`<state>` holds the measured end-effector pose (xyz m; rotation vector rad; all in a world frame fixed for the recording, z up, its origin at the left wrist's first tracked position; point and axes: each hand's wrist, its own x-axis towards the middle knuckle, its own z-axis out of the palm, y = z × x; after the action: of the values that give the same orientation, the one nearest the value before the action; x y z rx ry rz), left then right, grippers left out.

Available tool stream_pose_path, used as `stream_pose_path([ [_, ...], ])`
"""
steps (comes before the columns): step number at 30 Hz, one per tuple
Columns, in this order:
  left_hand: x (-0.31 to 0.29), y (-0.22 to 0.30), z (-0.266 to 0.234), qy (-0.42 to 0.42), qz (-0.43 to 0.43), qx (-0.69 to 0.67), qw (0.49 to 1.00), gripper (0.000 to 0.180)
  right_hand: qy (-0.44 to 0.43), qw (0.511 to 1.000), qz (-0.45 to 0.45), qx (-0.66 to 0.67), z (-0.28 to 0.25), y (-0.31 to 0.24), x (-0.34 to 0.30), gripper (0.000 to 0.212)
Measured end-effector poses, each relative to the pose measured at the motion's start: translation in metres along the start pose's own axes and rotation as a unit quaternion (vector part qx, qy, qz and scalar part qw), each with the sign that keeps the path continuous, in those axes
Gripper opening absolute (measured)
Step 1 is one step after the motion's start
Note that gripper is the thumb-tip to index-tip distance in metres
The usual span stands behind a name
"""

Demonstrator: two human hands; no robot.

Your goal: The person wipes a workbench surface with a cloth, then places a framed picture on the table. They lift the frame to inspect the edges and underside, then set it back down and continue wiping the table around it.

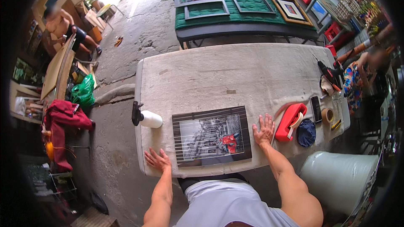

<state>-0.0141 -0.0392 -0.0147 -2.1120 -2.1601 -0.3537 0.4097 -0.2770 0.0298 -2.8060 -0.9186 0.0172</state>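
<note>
Flat on the cloth-covered table point(202, 75) lies a picture point(210, 136) under glossy glass or plastic, a grey street scene with a red vehicle and a wide dark border. My left hand point(158, 159) rests palm down on the table's near left corner, fingers spread, a little left of the picture. Just right of the picture, my right hand point(264, 130) lies flat with its fingers apart, holding nothing. A white spray bottle point(150, 119) with a black trigger lies beyond my left hand. Beside my right hand sits a red tape dispenser point(290, 122).
Right on the table are a dark blue cloth bundle point(306, 133), a phone point(316, 108), a tape roll point(327, 115) and a power drill point(330, 75). Frames lie on a green-padded table point(248, 17) behind. A large plastic-wrapped roll point(341, 180) stands near right. Two people are nearby.
</note>
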Motion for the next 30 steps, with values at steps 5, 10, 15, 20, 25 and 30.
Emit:
stream_pose_path([
  [5,0.001,-0.003,0.001,-0.01,0.027,0.02,0.999,0.059,0.02,1.0,-0.009,0.017,-0.001,0.006,0.001,0.061],
  [10,-0.004,-0.02,0.026,0.039,0.055,0.077,0.995,0.057,0.005,1.0,-0.011,0.005,-0.002,0.009,0.004,0.06],
  [15,-0.002,-0.015,0.024,0.024,0.042,0.091,0.995,0.059,0.008,1.0,0.005,0.016,-0.002,0.01,-0.001,0.06],
  [20,0.0,-0.013,0.018,0.034,0.037,0.095,0.994,0.058,0.024,1.0,0.0,0.013,0.0,0.007,-0.001,0.059],
  [25,0.0,-0.016,0.024,0.061,0.047,0.081,0.994,0.056,0.016,1.0,0.002,0.011,0.002,0.006,0.0,0.059],
  [30,0.0,-0.014,0.022,0.033,0.032,0.097,0.994,0.057,0.009,1.0,0.005,0.014,-0.001,0.005,0.0,0.058],
])
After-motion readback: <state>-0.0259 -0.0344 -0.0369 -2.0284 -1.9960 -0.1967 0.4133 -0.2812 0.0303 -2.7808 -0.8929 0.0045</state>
